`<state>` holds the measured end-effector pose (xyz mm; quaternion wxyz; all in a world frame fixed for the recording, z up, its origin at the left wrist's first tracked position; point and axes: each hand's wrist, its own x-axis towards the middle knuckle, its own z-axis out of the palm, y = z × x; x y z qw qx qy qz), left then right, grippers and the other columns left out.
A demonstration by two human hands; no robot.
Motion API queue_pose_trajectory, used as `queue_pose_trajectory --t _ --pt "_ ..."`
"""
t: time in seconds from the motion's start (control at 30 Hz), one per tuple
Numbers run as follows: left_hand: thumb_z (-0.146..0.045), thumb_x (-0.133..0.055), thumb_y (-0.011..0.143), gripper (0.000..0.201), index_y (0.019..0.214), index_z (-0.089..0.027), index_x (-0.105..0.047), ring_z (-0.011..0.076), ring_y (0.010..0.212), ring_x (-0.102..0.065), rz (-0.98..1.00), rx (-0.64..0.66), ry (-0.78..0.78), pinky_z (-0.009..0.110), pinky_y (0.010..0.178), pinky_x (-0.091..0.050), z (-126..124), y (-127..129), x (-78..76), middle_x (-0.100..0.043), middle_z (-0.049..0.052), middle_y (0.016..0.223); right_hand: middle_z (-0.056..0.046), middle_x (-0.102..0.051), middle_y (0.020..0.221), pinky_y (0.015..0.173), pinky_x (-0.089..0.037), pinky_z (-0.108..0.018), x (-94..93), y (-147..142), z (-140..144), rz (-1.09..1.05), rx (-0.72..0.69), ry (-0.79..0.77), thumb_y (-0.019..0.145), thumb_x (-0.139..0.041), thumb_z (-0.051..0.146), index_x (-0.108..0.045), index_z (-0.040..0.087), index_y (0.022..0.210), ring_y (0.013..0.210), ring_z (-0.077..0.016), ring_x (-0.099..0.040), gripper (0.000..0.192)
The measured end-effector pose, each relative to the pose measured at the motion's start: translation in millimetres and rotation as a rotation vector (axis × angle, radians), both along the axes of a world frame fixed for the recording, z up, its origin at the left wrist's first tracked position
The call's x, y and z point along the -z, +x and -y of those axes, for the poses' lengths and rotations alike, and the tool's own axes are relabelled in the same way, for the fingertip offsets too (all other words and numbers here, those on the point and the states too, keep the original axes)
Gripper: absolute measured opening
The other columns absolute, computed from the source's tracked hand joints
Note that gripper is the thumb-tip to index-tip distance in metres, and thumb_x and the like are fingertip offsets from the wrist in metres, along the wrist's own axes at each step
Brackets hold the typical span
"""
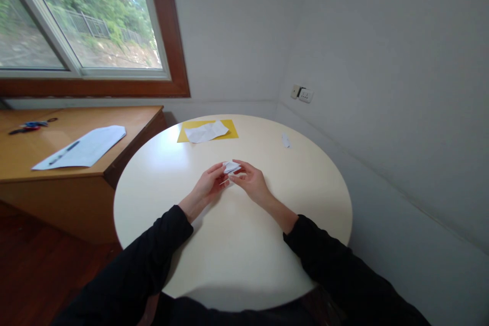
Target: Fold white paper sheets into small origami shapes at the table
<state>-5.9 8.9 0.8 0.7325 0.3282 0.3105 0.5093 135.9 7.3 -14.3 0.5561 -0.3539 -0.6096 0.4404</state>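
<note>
A small piece of folded white paper point(231, 167) is held between my two hands, above the middle of the round table. My left hand point(209, 181) grips its left side, thumb on top and fingers underneath. From the right, my right hand point(250, 180) pinches the paper at its far and near edges. Several folded layers show at the near side. The parts under my fingers are hidden.
The round cream table point(229, 249) bears a yellow sheet point(233, 127) with creased white paper point(206, 131) on it, and a small white strip point(286, 140). On the wooden desk point(145, 117) at left lie white sheets point(97, 142), a pen point(64, 153) and scissors point(34, 125).
</note>
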Motion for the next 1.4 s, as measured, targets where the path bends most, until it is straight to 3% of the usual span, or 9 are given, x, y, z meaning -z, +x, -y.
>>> queue_pose_trajectory --t 0.43,0.6,0.8,0.97,1.1,1.23,1.4 --pt "-0.015 -0.067 0.067 0.01 0.074 -0.013 -0.059 0.0115 0.063 -0.06 -0.064 0.075 -0.064 0.025 0.065 -0.052 1.2 -0.1 2.6 -0.061 0.004 0.072 -0.006 -0.066 0.091 0.072 -0.048 -0.031 -7.3 0.7 1.8 0.003 0.083 -0.006 0.071 -0.06 0.036 -0.064 0.018 0.091 0.08 -0.0178 -0.06 0.027" --pt "-0.015 -0.067 0.068 0.011 0.075 -0.013 -0.059 0.0123 0.066 -0.061 -0.09 0.115 -0.046 0.027 0.069 -0.051 2.2 -0.8 2.3 -0.062 0.005 0.073 -0.005 -0.067 0.089 0.072 -0.048 -0.032 -8.9 1.2 2.1 0.005 0.084 -0.001 0.071 -0.058 0.036 -0.066 0.019 0.087 0.083 -0.0197 -0.06 0.025" --pt "-0.015 -0.072 0.061 0.015 0.068 -0.011 -0.059 0.01 0.066 -0.059 -0.136 0.138 0.042 0.024 0.072 -0.048 2.2 0.1 3.7 -0.061 0.004 0.07 -0.004 -0.068 0.081 0.067 -0.048 -0.031 -6.5 2.1 1.2 0.02 0.07 -0.017 0.069 -0.059 0.035 -0.067 0.018 0.083 0.071 -0.0178 -0.06 0.023" --pt "-0.021 -0.074 0.06 0.021 0.069 -0.012 -0.058 0.0087 0.061 -0.057 -0.175 0.142 0.107 0.021 0.064 -0.045 0.8 -1.7 3.1 -0.06 0.002 0.067 -0.005 -0.067 0.08 0.065 -0.048 -0.03 -0.7 3.4 0.4 0.002 0.033 -0.033 0.068 -0.061 0.031 -0.065 0.018 0.093 0.069 -0.0162 -0.06 0.029" --pt "-0.023 -0.075 0.06 0.028 0.081 -0.015 -0.057 0.0103 0.065 -0.059 -0.207 0.128 0.135 0.023 0.067 -0.046 -0.2 -3.7 2.6 -0.062 0.002 0.07 -0.002 -0.061 0.074 0.062 -0.047 -0.028 -2.3 4.6 1.6 0.035 0.052 -0.009 0.069 -0.058 0.025 -0.06 0.019 0.105 0.067 -0.0137 -0.057 0.037" --pt "-0.024 -0.073 0.063 0.031 0.09 -0.015 -0.06 0.0119 0.07 -0.06 -0.218 0.192 0.174 0.025 0.071 -0.046 1.5 -4.5 -0.8 -0.064 0.005 0.079 -0.002 -0.058 0.084 0.063 -0.046 -0.026 -5.2 5.6 3.2 0.078 0.082 0.071 0.069 -0.057 0.02 -0.057 0.022 0.111 0.073 -0.0127 -0.055 0.043" --pt "-0.026 -0.071 0.064 0.023 0.082 -0.014 -0.065 0.0113 0.067 -0.056 -0.241 0.24 0.198 0.023 0.065 -0.045 4.5 -4.5 -6.2 -0.061 0.006 0.077 -0.004 -0.057 0.092 0.067 -0.046 -0.027 -3.9 7.2 3.6 0.196 0.077 0.182 0.071 -0.054 0.017 -0.057 0.024 0.112 0.083 -0.0148 -0.054 0.041"
